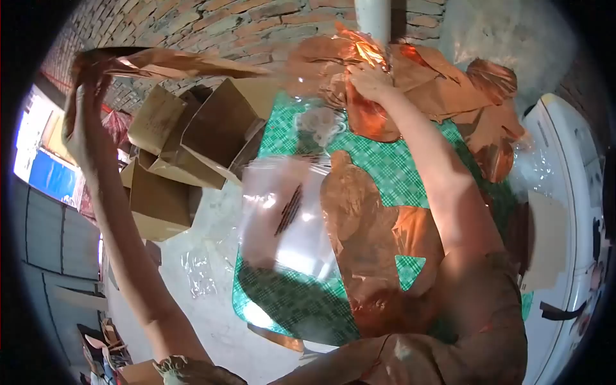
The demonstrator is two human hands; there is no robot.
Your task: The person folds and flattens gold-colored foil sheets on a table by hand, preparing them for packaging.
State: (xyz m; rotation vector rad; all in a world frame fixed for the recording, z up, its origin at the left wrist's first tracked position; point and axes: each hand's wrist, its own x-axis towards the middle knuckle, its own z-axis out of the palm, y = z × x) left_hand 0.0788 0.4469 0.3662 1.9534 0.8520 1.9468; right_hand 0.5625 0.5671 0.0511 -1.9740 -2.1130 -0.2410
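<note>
My left hand [86,115] is raised at the far upper left, closed on one end of a copper-coloured foil balloon [173,64], flat and pulled out into a long strip. The strip runs right towards a heap of similar foil [417,80] at the table's far edge; where it ends there is blurred. Over that heap my right hand [371,82] has its fingers bent onto shiny, crumpled foil. Nearer me, another flat foil balloon [353,237] lies on the green checked tablecloth [398,173]. Beside it is a stack of clear plastic bags [282,212] with a dark printed mark.
Open cardboard boxes [212,128] stand on the floor left of the table. A small clump of whitish clear material [319,125] lies on the cloth. A white appliance-like object [571,192] borders the right side. Behind are a brick wall [256,25] and a white pipe [374,19].
</note>
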